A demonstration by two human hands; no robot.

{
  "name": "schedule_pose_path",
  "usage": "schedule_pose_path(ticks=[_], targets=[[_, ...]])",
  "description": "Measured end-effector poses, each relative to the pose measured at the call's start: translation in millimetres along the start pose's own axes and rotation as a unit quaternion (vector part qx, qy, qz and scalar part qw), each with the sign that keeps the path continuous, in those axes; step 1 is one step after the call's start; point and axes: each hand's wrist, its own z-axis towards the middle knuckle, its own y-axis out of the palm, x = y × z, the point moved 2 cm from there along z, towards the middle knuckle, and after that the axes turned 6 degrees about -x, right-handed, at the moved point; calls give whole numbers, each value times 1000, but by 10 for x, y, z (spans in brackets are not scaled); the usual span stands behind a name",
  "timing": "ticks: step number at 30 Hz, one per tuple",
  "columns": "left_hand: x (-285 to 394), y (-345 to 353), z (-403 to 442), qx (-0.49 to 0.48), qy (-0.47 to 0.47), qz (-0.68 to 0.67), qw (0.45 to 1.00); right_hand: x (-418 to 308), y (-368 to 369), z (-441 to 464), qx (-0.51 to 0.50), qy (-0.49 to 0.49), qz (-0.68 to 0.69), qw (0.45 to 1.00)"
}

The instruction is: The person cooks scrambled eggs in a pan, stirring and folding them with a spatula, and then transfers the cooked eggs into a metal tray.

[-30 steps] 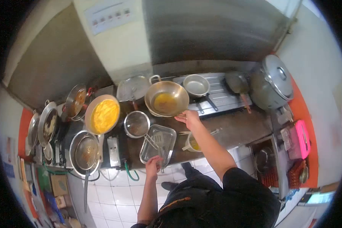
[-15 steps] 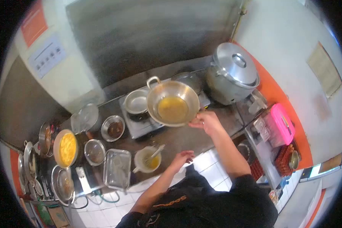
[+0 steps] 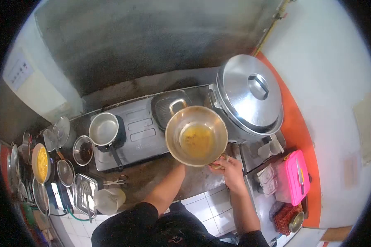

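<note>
My right hand (image 3: 230, 168) grips the near-right loop handle of a metal wok (image 3: 174, 142). A shallow pool of yellowish oil or similar liquid (image 3: 197, 140) lies in its bottom. The wok is held over the front of the counter, and its other loop handle (image 3: 178, 105) points toward the wall. My left forearm (image 3: 169, 187) reaches under the wok's near side, which hides the left hand and its fingers. Behind the wok a dark ridged grill pan (image 3: 163, 108) sits on the gas stove (image 3: 141, 123). A small saucepan (image 3: 104, 129) stands on the stove's left side.
A large lidded pot (image 3: 245, 92) stands behind right. Rightward is a pink-lidded box (image 3: 297, 177). Leftward are a dark-sauce bowl (image 3: 83, 150), a strainer (image 3: 65, 173), a pan of yellow food (image 3: 41, 163), a metal tray (image 3: 79, 197), scissors (image 3: 116, 181) and a plastic jug (image 3: 110, 201).
My view has shifted right and closer to the stove. The wok, still in my right hand, has moved right to before the grill pan. My left hand has gone from open view to behind the wok.
</note>
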Motion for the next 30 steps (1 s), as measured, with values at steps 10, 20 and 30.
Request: schedule_pose_path(ticks=[10,20,30], targets=[[-313,-96,-948,167,3,178,970,-211,457,1073,-52,-10,87,995],[-743,-153,-2098,41,-91,320,942,440,827,1982,-23,-5,141,990],[-1597,-347,-2519,-136,25,441,887,875,766,2439,9,5,135,991]])
